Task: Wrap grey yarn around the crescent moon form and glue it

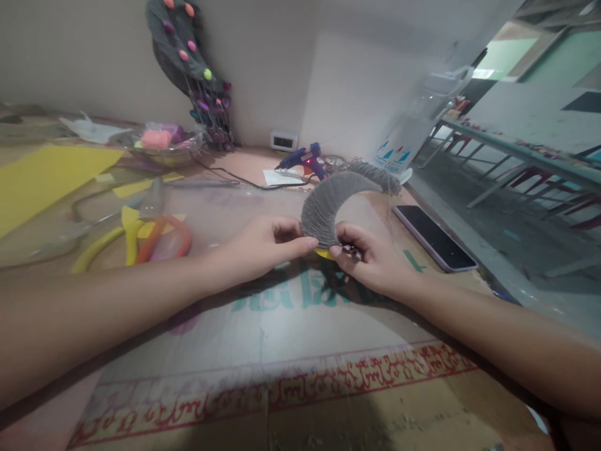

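Observation:
A crescent shape wrapped in grey yarn [328,203] is held upright over the table between both hands, with a bit of yellow card showing at its lower tip. My left hand [265,244] pinches the crescent's lower end with thumb and fingers closed. My right hand [369,257] is closed on the same end from the right, fingers curled around the yarn there. Loose grey yarn [375,172] trails off behind the crescent.
A blue glue gun [305,158] with its cord lies behind the crescent. A dark phone [434,238] rests at the right. Yellow and orange-handled scissors [141,235], yellow paper [42,178] and a bowl of coloured pieces [162,141] sit at the left. Printed cardboard [291,351] covers the table.

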Motion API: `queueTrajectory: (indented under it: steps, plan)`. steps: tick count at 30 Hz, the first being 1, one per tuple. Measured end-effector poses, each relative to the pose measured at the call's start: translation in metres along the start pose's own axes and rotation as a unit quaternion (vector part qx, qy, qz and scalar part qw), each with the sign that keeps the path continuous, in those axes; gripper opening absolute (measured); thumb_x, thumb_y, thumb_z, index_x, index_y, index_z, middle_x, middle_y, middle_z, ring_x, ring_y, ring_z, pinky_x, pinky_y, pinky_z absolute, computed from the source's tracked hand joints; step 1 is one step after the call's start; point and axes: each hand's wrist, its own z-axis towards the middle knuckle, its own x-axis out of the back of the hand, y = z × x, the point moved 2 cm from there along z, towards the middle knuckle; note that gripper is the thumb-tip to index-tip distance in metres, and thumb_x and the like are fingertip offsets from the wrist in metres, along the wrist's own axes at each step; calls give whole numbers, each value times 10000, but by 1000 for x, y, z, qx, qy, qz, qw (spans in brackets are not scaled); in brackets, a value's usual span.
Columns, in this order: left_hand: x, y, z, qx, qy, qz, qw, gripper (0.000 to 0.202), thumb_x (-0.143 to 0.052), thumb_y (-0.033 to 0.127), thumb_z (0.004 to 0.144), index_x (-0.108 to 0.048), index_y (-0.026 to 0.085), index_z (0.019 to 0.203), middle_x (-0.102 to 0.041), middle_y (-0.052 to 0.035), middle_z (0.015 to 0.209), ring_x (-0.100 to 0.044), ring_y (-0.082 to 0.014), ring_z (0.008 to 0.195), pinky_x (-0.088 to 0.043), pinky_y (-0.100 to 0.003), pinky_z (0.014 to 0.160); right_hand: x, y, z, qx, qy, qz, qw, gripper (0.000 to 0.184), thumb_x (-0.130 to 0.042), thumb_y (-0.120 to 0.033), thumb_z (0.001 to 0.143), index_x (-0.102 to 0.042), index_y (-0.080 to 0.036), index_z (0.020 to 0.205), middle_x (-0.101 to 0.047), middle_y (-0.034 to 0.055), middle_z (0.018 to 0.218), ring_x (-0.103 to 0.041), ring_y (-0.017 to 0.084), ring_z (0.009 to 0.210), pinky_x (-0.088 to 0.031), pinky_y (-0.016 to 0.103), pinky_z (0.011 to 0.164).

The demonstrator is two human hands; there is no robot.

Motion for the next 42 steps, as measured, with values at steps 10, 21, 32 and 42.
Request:
queueTrajectory:
  steps: [10,21,32,42]
  plan:
    - [4,-4,3,16,26,7,1000,364,-550,497,846,-610,155,735,-592,9,664,-506,-101,584,-354,-216,522,-1,5,0,-63,33,34,997,282,-545,-438,885,-492,-187,767,-394,-58,624,-364,72,524,-293,232,488]
    - [-2,-2,4,-13,-11,-21,1000,295,-594,422,822,-674,149,899,-672,-16,798,-581,-127,691,-458,-241,626,-5,0,-2,-56,-1,92,994,265,-531,-423,913,-513,-181,807,-360,-65,629,-328,60,526,-274,207,463]
    - [-2,-6,5,-21,-38,-48,998,250,-588,388,832,-671,160,891,-689,-20,888,-608,-141,789,-484,-256,712,-5,1,-4,-47,-24,118,992,243,-450,-368,959,-496,-179,814,-395,-44,679,-369,70,564,-308,200,487]
    - [-1,-5,5,-7,-27,-50,998,248,-575,366,818,-679,172,933,-685,-25,858,-613,-161,798,-498,-275,724,-5,2,-5,-54,-8,123,991,240,-467,-395,948,-526,-179,859,-422,-36,691,-394,79,579,-310,209,495]
